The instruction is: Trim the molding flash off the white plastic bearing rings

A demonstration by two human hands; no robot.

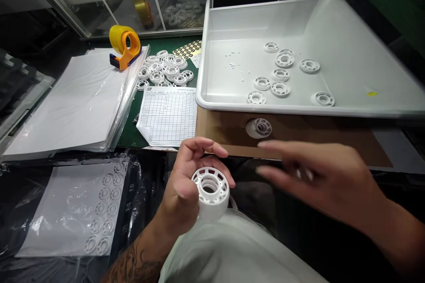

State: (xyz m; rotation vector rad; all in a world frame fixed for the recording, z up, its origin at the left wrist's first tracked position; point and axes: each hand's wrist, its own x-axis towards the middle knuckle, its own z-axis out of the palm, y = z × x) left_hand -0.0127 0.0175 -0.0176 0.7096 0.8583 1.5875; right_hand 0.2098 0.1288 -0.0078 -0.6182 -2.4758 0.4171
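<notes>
My left hand (182,190) is closed around a short stack of white plastic rings (214,205), held upright in front of my lap with the slotted top face showing. To the right, my right hand (328,177) is blurred by motion, its index finger and thumb stretched out and apart. Small pale patches show among its curled fingers; I cannot make out what they are. Just beyond its fingertips, a second stack of white rings (259,128) lies on the brown cardboard (226,126) at the table's front.
A white tray (229,93) holds several loose rings (280,88) and scraps. Left of it are a pile of rings (171,70), a printed form (169,117), a sticker sheet (189,48), and a tape dispenser (128,51) on white sheets (73,101). Bagged rings (102,212) lie lower left.
</notes>
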